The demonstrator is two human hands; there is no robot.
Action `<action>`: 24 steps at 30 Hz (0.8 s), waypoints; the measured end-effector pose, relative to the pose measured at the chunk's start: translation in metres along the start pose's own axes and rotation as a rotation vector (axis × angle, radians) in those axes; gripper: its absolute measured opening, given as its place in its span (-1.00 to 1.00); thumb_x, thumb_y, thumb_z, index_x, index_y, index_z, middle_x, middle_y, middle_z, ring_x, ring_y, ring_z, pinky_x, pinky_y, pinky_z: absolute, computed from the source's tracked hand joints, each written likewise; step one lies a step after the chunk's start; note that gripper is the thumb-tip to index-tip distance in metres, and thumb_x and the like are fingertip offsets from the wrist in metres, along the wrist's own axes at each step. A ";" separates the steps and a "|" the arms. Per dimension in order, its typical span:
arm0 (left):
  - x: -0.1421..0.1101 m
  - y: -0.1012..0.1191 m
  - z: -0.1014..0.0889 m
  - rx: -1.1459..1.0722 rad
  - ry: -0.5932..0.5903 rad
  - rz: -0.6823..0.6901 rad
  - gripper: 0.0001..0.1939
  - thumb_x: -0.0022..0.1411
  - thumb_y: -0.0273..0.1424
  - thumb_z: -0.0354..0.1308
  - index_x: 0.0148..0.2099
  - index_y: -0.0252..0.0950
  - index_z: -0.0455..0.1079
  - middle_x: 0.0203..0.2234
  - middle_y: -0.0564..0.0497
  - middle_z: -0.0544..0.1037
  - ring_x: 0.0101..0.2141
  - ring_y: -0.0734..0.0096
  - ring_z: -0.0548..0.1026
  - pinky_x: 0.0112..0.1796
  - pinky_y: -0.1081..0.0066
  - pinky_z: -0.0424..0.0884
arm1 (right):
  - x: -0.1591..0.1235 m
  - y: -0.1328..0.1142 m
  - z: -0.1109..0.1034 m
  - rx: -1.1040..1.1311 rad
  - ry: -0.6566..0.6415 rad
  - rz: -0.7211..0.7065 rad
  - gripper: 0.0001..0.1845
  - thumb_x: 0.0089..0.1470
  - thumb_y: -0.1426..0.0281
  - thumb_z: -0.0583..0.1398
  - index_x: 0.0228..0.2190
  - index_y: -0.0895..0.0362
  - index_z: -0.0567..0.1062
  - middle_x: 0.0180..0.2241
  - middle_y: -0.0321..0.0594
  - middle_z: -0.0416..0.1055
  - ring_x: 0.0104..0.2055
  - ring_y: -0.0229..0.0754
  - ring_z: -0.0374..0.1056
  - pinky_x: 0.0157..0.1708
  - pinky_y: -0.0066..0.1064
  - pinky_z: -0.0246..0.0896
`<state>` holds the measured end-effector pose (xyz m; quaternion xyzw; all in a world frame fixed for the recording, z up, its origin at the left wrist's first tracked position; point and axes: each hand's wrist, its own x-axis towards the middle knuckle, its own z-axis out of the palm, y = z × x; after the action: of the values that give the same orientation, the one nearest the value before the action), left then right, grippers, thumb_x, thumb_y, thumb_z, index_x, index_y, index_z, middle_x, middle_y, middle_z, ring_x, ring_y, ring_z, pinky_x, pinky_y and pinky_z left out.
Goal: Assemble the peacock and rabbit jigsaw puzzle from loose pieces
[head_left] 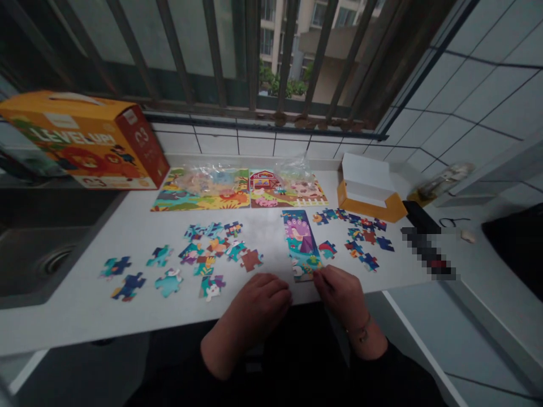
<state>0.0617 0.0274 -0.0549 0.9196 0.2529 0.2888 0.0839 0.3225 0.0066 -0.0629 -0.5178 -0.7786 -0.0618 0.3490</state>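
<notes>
A white counter (72, 319) stood beneath a barred window (212, 56), with a sink (85, 237) at its left end. A tall picture card (302, 243) showing a purple peacock lay flat near the middle of the front edge. The right hand (339, 288) was at the card's near right corner, thumb and fingers drawn narrowly together; whether they gripped the card could not be told. The left hand (265, 297) rested by the front edge, left of the card, fingers curled inward; whether it held anything was hidden.

Loose jigsaw pieces (251, 259) were scattered from near the left hand towards the sink. More puzzle pieces (369, 236) lay right of the card. Along the back edge were two animal picture boards (231, 198), partly under clear plastic bags. An orange "LEVEL UP!" box (85, 141) stood at the back left corner, and an open orange-and-white box (373, 192) sat towards the back right corner.
</notes>
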 end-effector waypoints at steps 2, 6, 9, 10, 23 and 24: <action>-0.006 -0.005 -0.008 0.031 0.058 -0.050 -0.87 0.54 -0.48 0.13 -0.09 -0.23 0.50 -0.21 -0.04 0.68 -0.21 0.24 0.60 -0.14 0.20 0.56 | 0.003 0.000 0.004 -0.026 0.013 0.014 -0.47 0.57 0.31 0.12 -0.53 0.04 0.37 -0.60 -0.33 0.33 -0.57 -0.25 0.27 -0.47 -0.31 0.01; -0.021 -0.011 -0.021 0.062 0.089 -0.121 -0.87 0.55 -0.46 0.12 -0.07 -0.20 0.49 -0.25 -0.02 0.66 -0.24 0.25 0.57 -0.20 0.21 0.48 | 0.001 0.003 0.007 -0.071 0.006 0.012 -0.38 0.59 0.27 0.08 -0.60 0.03 0.32 -0.66 -0.33 0.29 -0.61 -0.25 0.24 -0.49 -0.30 -0.01; -0.026 -0.006 -0.024 0.048 0.078 -0.124 -0.89 0.55 -0.45 0.14 -0.08 -0.20 0.48 -0.28 0.01 0.64 -0.27 0.25 0.54 -0.24 0.21 0.43 | -0.003 0.003 0.007 -0.083 -0.012 -0.002 -0.37 0.59 0.28 0.06 -0.61 0.04 0.36 -0.66 -0.31 0.33 -0.62 -0.25 0.28 -0.49 -0.30 0.02; -0.027 -0.004 -0.024 0.037 0.073 -0.119 -0.89 0.54 -0.45 0.14 -0.09 -0.20 0.48 -0.29 0.01 0.63 -0.29 0.26 0.53 -0.25 0.22 0.43 | -0.004 0.003 0.007 -0.082 -0.014 -0.003 -0.37 0.59 0.29 0.06 -0.60 0.04 0.37 -0.66 -0.30 0.35 -0.61 -0.24 0.30 -0.48 -0.30 0.05; -0.027 -0.002 -0.013 -0.046 0.014 -0.152 -0.88 0.52 -0.45 0.17 -0.13 -0.20 0.51 -0.30 0.00 0.62 -0.29 0.27 0.53 -0.22 0.23 0.44 | -0.009 0.005 0.010 -0.062 0.015 -0.076 -0.42 0.54 0.38 0.10 -0.60 0.03 0.35 -0.65 -0.31 0.32 -0.60 -0.23 0.26 -0.48 -0.27 0.04; -0.027 -0.003 -0.013 -0.048 0.012 -0.154 -0.88 0.52 -0.46 0.17 -0.13 -0.20 0.50 -0.30 0.01 0.62 -0.29 0.26 0.52 -0.22 0.23 0.43 | -0.009 0.005 0.010 -0.063 0.010 -0.080 -0.42 0.54 0.38 0.10 -0.60 0.03 0.34 -0.65 -0.32 0.31 -0.60 -0.23 0.25 -0.47 -0.27 0.03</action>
<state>0.0343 0.0162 -0.0578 0.8934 0.3164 0.2929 0.1266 0.3244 0.0065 -0.0772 -0.4965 -0.7947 -0.1029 0.3337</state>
